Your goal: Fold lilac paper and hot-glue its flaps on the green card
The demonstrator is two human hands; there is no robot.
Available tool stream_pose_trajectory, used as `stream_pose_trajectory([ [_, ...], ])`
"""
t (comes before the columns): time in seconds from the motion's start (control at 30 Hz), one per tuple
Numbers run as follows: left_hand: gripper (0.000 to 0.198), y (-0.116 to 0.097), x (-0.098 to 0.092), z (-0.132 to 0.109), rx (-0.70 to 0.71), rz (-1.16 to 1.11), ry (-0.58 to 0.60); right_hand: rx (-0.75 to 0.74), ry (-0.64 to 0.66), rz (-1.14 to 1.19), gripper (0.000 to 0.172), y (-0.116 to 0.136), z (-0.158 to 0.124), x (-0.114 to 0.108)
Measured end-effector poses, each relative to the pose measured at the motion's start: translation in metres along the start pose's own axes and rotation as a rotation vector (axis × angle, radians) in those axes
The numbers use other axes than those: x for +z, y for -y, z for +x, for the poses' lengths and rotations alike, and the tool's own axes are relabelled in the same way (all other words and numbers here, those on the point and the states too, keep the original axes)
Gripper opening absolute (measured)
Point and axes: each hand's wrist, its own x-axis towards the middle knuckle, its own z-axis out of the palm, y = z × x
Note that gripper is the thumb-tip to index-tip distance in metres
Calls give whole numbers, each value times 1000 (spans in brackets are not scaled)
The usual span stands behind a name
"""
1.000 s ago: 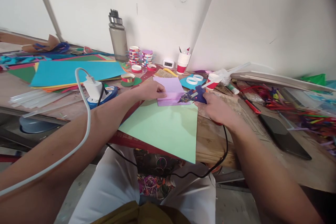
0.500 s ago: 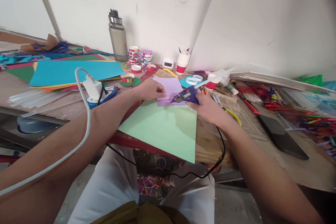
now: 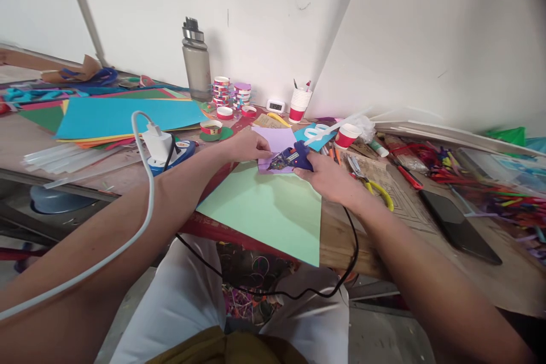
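1. A cluttered wooden worktop [image 3: 341,239] stands against a white wall [image 3: 256,11]. It is seen from a seated position at its near edge.
2. A pale green sheet [image 3: 273,210] lies at the near centre and overhangs the worktop edge.
3. A lilac paper [image 3: 277,139], folded along its near side, lies just beyond the green sheet and overlaps its far edge.
4. The left hand [image 3: 249,147] is set on the left edge of the lilac paper. Its fingers are drawn together and hold the paper down.
5. The right hand [image 3: 328,176] is closed around the grip of a blue glue gun [image 3: 294,158].
6. The gun's nozzle points left and rests at the paper's fold, close to the left fingertips.
7. A black cord [image 3: 352,250] runs from the gun, over the near edge and down below the worktop.
8. Yellow-handled pliers [image 3: 377,190] lie just right of the right hand. A dark phone [image 3: 456,224] lies further right.
9. A red paper cup [image 3: 346,136] stands beyond the gun, and a grey bottle [image 3: 197,62] stands at the wall.
10. A white charger [image 3: 157,145] is located at the left, near a stack of coloured sheets topped by a blue sheet [image 3: 123,116].
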Motion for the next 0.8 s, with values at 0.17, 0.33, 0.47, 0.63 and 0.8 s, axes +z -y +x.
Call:
stream_pose_trajectory([
  [0.17,27,1,0,1,-13,20,12,-55,4,-4,24,6,5,2],
  [0.33,24,4,1,3,-34,19,13,-61,11,-9,23,8,4,2],
  [0.47,27,5,2,3,-19,-2,9,-31,33,6,23,6,-1,-2],
  [0.63,32,3,1,1,-13,3,2,-3,31,9,20,-3,-7,-9],
  [0.8,29,-1,0,-1,-47,-22,7,49,18,-91,22,-15,-9,-14],
])
